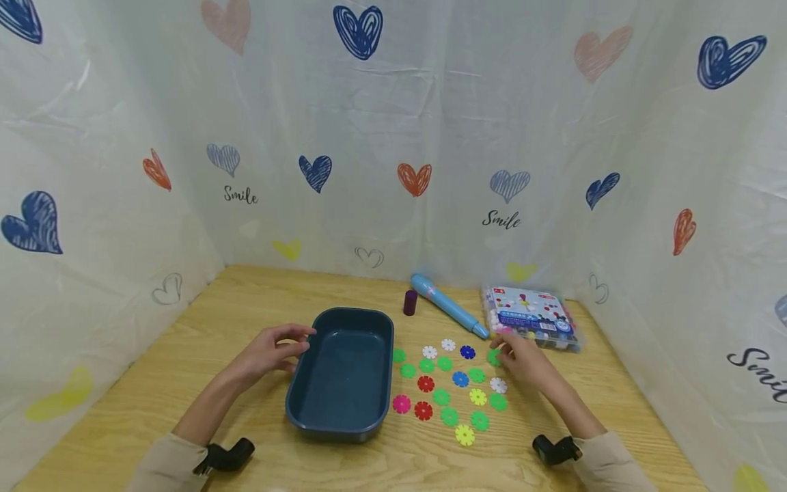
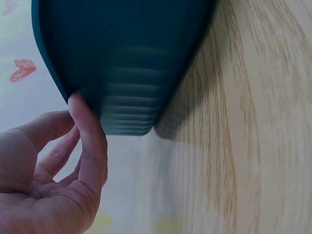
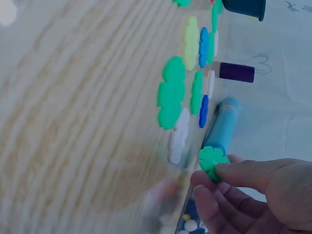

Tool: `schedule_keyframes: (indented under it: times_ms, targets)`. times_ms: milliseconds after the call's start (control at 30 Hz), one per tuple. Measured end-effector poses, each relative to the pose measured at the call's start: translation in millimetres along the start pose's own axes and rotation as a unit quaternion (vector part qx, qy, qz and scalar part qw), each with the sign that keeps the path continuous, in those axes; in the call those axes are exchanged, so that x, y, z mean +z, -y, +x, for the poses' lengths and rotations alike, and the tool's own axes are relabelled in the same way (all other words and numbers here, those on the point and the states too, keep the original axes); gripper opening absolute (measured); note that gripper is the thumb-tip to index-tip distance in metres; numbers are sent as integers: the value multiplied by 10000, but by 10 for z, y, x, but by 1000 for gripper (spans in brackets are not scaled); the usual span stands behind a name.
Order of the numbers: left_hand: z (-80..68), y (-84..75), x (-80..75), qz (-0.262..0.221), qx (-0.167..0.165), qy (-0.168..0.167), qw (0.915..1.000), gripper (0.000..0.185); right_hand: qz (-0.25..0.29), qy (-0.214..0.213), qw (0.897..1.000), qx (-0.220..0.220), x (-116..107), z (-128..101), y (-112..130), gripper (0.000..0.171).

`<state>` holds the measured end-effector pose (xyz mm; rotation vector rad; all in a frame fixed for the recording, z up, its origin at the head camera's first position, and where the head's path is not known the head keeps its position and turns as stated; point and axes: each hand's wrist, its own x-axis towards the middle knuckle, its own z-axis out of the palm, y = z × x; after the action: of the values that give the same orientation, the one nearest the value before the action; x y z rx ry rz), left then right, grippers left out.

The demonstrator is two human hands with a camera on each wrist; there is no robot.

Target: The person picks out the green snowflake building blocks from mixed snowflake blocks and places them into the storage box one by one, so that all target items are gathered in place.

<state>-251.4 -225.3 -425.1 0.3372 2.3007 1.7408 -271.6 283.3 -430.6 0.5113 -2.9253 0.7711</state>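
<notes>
Pinching: a green snowflake disc (image 3: 213, 161) is held between thumb and fingertips of the right hand (image 1: 527, 361), lifted at the upper right edge of the disc spread, right of frame centre in the head view.
table: a wooden table (image 1: 258, 301) fills the lower half of the head view; heart-print sheeting is hung behind and at both sides.
tray: a dark blue tray (image 1: 344, 376) is seen at lower centre of the head view, long axis running away from the person, nothing seen inside it.
key relation: the tray lies to the left of the held disc, across the whole spread of discs; the right hand is the one carrying, the left hand is the one at the tray.
left hand: the left hand (image 1: 270, 352) is set at the tray's upper left corner; in the left wrist view the thumb (image 2: 87, 131) is touching the tray's rim, other fingers loosely curled, nothing clasped.
box: a clear bead box (image 1: 533, 318) is just beyond the right hand, upper right of the table.
pen: a light blue marker (image 1: 447, 305) lies diagonally between tray and box; its purple cap (image 1: 410, 302) stands apart just left of it.
discs: loose discs (image 1: 445, 386) in green, red, blue, white, yellow and pink are lying flat between tray and right hand, close together.
</notes>
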Motion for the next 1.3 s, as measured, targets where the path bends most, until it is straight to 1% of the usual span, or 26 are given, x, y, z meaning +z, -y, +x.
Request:
schedule_keyframes:
  times_ms: [100, 200, 300, 567, 700, 933, 1300]
  targets:
    - [-3, -13, -6, 11, 0, -6, 10000, 48, -128, -51, 9998, -116, -35, 15, 24, 20]
    - [-13, -18, -10, 6, -24, -20, 10000, 47, -156, -79, 9998, -48, -63, 27, 70, 19]
    - [-26, -15, -15, 28, -59, -46, 10000, 48, -65, -95, 9999, -9, -82, 43, 143, 18]
    - [-52, 3, -22, 54, -53, -45, 10000, 50, 140, 21, 9996, -238, -116, 135, 367, 21]
    - [-47, 13, -19, 25, -55, -12, 10000, 51, 223, 47, 9991, -346, -139, 183, 474, 21]
    - [-42, 12, -17, 2, -78, 12, 10000, 52, 263, 45, 9989, -382, -166, 260, 700, 20]
    - [-10, -24, 6, -16, -28, 43, 10000, 53, 416, 108, 9967, -685, -159, 403, 1013, 22]
